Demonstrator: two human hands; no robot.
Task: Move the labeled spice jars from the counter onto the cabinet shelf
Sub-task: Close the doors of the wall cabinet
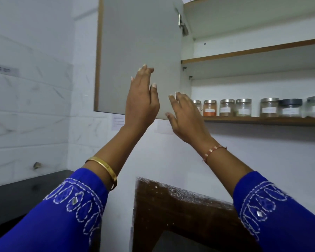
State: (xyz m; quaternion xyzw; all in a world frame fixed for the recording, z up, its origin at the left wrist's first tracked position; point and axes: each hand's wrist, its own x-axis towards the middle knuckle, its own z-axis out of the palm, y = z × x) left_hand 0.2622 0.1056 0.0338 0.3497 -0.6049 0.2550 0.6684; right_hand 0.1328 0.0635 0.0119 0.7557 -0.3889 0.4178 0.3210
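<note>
You see the lower cabinet shelf (262,121) carrying a row of spice jars (244,107) along its front edge, most with silver lids, one with a dark lid (290,102). The upper shelf (253,51) shows nothing on it. The dark counter (25,195) sits below left.

the clear spice jars (243,107) wore shiny metal lids and paper labels, the cabinet door (138,51) looked matt grey with wood edging, the counter (171,206) glossy dark stone.
</note>
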